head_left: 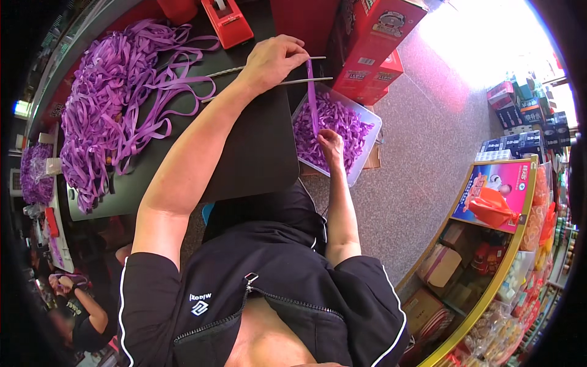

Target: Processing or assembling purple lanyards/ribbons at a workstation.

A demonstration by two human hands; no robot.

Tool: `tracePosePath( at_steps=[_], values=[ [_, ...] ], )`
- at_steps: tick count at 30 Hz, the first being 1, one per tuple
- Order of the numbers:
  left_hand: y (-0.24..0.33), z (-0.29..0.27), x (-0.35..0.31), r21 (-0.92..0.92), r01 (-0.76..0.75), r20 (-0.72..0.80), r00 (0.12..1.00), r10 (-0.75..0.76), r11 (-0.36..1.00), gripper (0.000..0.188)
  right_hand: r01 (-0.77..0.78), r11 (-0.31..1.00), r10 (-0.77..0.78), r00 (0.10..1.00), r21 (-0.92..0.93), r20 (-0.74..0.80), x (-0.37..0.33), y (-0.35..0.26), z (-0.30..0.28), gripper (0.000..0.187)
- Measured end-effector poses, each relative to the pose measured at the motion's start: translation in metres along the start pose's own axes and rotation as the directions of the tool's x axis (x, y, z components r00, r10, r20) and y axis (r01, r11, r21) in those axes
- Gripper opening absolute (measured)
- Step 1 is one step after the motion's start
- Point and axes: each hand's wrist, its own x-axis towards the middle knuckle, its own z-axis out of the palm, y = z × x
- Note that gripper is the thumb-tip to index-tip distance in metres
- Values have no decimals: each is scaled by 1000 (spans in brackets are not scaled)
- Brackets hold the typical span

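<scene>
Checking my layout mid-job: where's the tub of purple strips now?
In the head view, the tub is right of center, past the right edge of the dark table, with the right hand over it in the picture.

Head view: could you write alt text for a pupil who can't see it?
A purple ribbon runs straight from a person's left hand, beside two thin rods, to their right hand, over a pale bin of purple pieces. To the left, a heap of purple ribbon lies on a dark table, near a red tape dispenser.
</scene>
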Motion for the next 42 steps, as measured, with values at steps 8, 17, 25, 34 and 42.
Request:
tracePosePath(
  at_steps=[8, 17, 25, 34, 42],
  values=[
    [1, -1, 0, 11, -8, 17, 1000, 8, 1000, 29, -107, 924, 110, 994, 366, 13, -4, 0, 17, 21],
    [-2, -4, -4, 25, 13, 3, 1000, -13, 1000, 29, -238, 755, 243, 967, 611, 77, 11, -12, 27, 21],
    [-2, 0, -1, 15, -13, 10, 1000, 13, 1000, 30, -53, 959, 117, 969, 279, -216, 9, 20, 37, 16],
    [-1, 1, -1, 17, -12, 15, 1000, 12, 1000, 30, 128, 992, -127, 967, -9, -219, 0, 4, 44, 11],
    [-2, 0, 0, 20, -27, 16, 1000, 26, 999, 30, -121, 709, 146, 989, 695, 23, 13, -23, 38, 8]
  ],
)
